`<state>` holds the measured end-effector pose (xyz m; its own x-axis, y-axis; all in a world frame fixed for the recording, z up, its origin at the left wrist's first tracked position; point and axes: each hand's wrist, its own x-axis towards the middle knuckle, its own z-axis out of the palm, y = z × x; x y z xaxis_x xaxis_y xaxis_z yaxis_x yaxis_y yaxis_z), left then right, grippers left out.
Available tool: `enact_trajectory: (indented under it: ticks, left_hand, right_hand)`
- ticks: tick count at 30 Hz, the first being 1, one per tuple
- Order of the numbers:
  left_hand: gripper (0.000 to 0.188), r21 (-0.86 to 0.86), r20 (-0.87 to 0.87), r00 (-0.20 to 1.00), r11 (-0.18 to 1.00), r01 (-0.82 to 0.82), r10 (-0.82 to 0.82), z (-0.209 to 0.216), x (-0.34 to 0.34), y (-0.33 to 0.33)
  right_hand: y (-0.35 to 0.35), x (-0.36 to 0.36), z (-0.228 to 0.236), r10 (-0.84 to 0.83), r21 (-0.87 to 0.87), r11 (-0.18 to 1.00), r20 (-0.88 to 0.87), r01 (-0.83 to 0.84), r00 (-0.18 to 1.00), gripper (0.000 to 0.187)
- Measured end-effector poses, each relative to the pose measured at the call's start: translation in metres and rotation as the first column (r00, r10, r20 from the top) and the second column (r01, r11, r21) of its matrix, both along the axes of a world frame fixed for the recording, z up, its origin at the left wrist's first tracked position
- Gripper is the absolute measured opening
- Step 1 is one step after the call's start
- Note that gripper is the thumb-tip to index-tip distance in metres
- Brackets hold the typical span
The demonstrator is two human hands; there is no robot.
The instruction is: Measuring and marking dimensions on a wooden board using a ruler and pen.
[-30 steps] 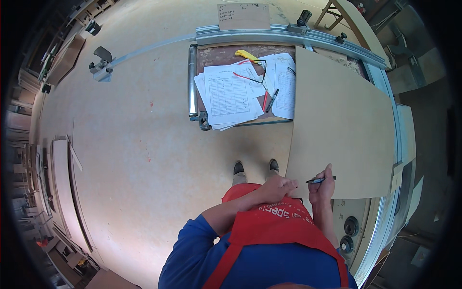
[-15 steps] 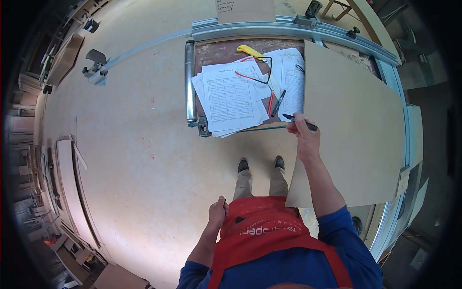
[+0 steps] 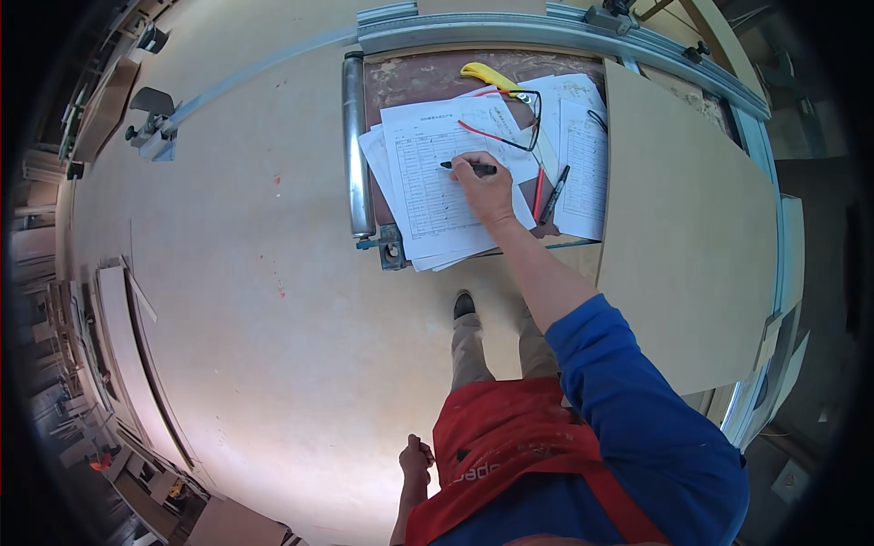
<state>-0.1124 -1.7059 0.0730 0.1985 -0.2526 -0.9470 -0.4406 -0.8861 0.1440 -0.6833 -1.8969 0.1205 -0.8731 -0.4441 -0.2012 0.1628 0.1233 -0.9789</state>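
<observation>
My right hand [image 3: 484, 189] is closed round a black marker [image 3: 482, 169], its tip over a printed table on the top paper sheet [image 3: 428, 209] of a loose stack. Down by the red apron [image 3: 510, 428], my left hand [image 3: 416, 458] hangs with curled fingers; what they hold, if anything, is hidden. Glasses with red and black frames [image 3: 499, 138] lie across the papers, next to a yellow-handled saw or knife [image 3: 487, 75]. Right of the stack are a second dark pen [image 3: 554, 196], a thin red stick [image 3: 538, 193] and another printed sheet [image 3: 583, 168].
A large pale board [image 3: 692, 237] covers the bench's right side. A metal rail [image 3: 492, 35] runs along the far edge, and a steel roller [image 3: 357, 150] borders the left. A flip stop [image 3: 155, 123] sits on a thin arm. Boards [image 3: 137, 355] lean at far left.
My right hand has moved left with the marker, from the pale board's edge onto the top sheet. My left hand has dropped lower beside the apron. The view has shifted slightly.
</observation>
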Motion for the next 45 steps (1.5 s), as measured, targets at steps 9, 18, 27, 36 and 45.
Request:
enact_trajectory:
  ticks: [9,18,27,36,45]
  left_hand:
    - [0.064,-0.033,-0.044,0.985,0.986,0.164,-0.166,-0.011,-0.017,-0.020]
    - [0.065,-0.043,-0.053,0.987,0.988,0.149,-0.151,-0.021,-0.019,-0.023]
    - [0.064,-0.052,-0.058,0.986,0.987,0.151,-0.154,-0.026,-0.028,-0.027]
    - [0.051,-0.085,-0.085,0.972,0.974,0.210,-0.217,-0.010,-0.050,-0.035]
    - [0.026,-0.318,-0.148,0.978,0.943,0.096,-0.150,-0.002,-0.097,-0.042]
  right_hand:
    - [-0.001,0.003,-0.005,0.029,0.096,0.995,-0.069,-0.022,0.997,0.022]
    - [-0.006,0.001,-0.015,0.050,0.163,0.987,-0.298,-0.001,0.953,0.021]
    - [-0.007,-0.004,-0.004,-0.072,0.030,0.997,-0.105,0.075,0.992,0.022]
    - [0.033,-0.016,0.036,-0.092,-0.107,0.989,0.133,0.106,0.987,0.019]
    - [0.193,0.069,0.077,-0.048,-0.153,0.985,0.202,0.080,0.978,0.014]
